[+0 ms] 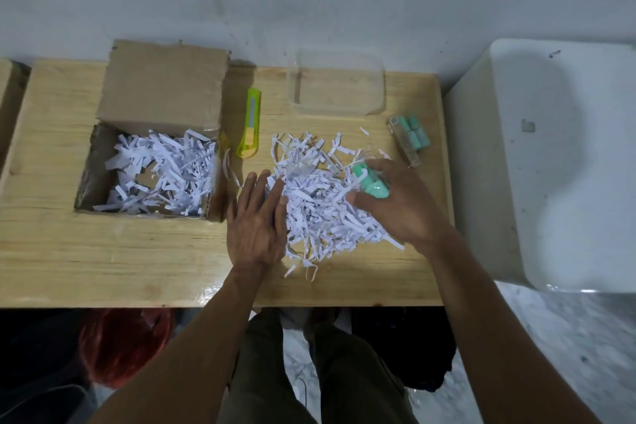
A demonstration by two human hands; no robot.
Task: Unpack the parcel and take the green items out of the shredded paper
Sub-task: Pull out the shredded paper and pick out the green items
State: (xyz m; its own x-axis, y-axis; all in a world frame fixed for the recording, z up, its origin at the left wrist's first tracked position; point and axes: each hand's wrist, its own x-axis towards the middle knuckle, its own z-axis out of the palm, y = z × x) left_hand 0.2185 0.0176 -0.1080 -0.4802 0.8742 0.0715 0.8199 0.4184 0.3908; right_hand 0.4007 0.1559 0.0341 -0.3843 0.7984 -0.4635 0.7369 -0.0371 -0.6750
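An open cardboard box (161, 93) stands at the table's left with shredded white paper (161, 169) inside. A second heap of shredded paper (320, 196) lies on the table's middle. My right hand (395, 203) grips a clear packet of green items (370, 181) at the heap's right edge. My left hand (256, 220) rests flat with straight fingers against the heap's left side. Another packet of green items (414, 136) lies on the table at the far right.
A yellow-green utility knife (250, 124) lies between the box and the heap. A clear plastic container (335, 83) stands at the back. The wooden table (137, 262) meets a white basin (564, 162) on the right. A wall runs behind.
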